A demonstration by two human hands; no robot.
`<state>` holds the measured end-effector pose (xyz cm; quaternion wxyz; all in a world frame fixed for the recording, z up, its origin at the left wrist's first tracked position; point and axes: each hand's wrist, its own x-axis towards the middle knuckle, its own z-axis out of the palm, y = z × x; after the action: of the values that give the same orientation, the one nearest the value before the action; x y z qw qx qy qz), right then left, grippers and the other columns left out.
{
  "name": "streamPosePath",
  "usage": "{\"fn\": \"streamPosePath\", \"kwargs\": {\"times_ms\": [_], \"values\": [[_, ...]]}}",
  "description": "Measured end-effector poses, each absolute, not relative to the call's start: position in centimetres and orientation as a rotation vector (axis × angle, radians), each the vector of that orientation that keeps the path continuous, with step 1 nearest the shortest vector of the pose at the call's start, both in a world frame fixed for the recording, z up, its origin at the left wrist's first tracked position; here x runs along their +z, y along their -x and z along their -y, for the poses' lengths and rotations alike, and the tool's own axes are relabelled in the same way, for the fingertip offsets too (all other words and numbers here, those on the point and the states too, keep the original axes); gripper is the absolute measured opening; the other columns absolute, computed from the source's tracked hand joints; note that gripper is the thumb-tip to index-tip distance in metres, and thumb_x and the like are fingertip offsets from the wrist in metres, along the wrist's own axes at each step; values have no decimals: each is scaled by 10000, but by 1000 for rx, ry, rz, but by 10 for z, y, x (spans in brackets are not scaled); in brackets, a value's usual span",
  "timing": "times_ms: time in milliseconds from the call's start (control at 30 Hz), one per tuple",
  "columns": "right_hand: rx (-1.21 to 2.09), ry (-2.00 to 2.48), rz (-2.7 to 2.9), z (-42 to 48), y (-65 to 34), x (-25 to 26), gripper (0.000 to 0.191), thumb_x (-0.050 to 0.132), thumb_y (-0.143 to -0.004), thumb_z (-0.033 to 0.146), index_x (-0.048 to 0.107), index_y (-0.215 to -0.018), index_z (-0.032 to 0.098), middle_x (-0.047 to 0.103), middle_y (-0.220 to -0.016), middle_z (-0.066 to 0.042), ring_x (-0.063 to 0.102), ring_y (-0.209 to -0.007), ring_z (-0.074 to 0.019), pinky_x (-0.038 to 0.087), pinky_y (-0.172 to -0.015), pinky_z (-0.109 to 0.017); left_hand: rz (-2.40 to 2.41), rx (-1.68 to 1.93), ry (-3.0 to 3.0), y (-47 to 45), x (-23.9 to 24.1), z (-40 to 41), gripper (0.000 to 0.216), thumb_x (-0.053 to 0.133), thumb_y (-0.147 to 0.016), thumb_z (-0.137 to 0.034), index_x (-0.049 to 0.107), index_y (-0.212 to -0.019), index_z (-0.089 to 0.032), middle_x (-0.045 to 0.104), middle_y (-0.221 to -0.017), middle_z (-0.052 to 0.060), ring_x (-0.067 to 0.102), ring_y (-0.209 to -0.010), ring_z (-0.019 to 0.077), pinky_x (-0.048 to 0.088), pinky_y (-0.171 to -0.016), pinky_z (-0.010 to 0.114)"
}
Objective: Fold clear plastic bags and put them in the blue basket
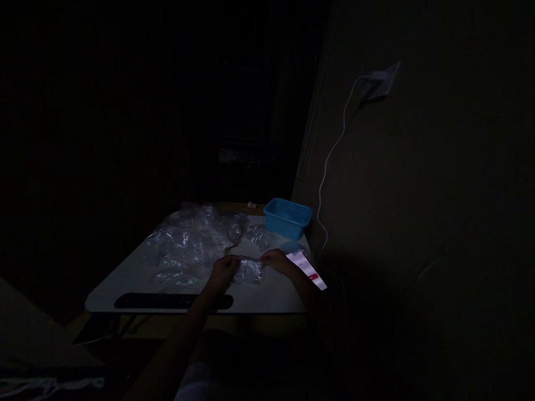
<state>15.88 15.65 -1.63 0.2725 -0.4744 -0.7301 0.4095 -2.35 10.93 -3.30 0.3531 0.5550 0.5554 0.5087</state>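
Between left hand [226, 269] and right hand [276, 260], a bag [251, 272] stretches crosswise.

White cable [320, 188] hanging from charger [378, 77] in wall socket [393, 77]; lit phone [307, 269] face up; small pink-white object [251, 205] farther back.

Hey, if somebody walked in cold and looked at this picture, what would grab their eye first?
Probably the glowing phone screen at the table's right edge, the brightest spot in a dark scene. Next, the blue basin at the far right corner and the heap of clear plastic on the left of the white table. Front and center, left hand and right hand pinch a small clear plastic bag.
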Motion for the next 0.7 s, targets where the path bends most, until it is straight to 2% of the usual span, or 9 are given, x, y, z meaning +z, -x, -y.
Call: {"fn": "streamPosePath", "kwargs": {"times_ms": [100,267,467,567,633,700], "values": [[1100,1254,1971,-151,-151,-13,118,572,-679,243,633,-716,149,609,-655,12,545,-618,-110,390,-561,-201,-1425,1291,-1427,24,-33,-109,329,491,-638,-443,597,-662,-132,509,-491,-27,425,-418,99,330,-383,202],[1010,1282,2055,-143,-138,-9,114,588,-666,222,611,-598,134,551,-524,28,510,-542,-102,349,-496,-190,-1349,1334,-1413,24,-32,-109,344,525,-622,-461,611,-672,-131,546,-527,-14,461,-469,107,361,-440,209],[897,1294,2093,-146,-136,0,127,540,-717,222,622,-681,132,599,-637,-3,544,-609,-121,376,-540,-204,-1319,1200,-1420,24,-32,-108,364,522,-635,-496,577,-584,-140,443,-426,-53,370,-376,71,274,-372,187],[636,1327,2088,-157,-149,19,188,495,-752,202,604,-893,140,609,-927,-67,541,-837,-159,384,-709,-247,-1340,1242,-1377,25,-35,-110,353,524,-635,-494,559,-579,-147,427,-428,-60,373,-377,71,274,-369,184],[113,1446,2093,-167,-165,36,273,462,-761,183,556,-1017,165,563,-1059,-92,464,-997,-202,321,-833,-320,-1347,1288,-1323,25,-37,-111,356,527,-635,-496,543,-575,-146,422,-437,-61,385,-390,72,290,-377,183],[-219,1550,2124,-178,-184,51,341,422,-762,137,508,-1092,160,541,-1091,-116,412,-1053,-229,255,-882,-382,-1346,1321,-1269,25,-38,-111,359,535,-630,-497,535,-576,-142,421,-449,-60,390,-402,71,301,-383,183]]}}
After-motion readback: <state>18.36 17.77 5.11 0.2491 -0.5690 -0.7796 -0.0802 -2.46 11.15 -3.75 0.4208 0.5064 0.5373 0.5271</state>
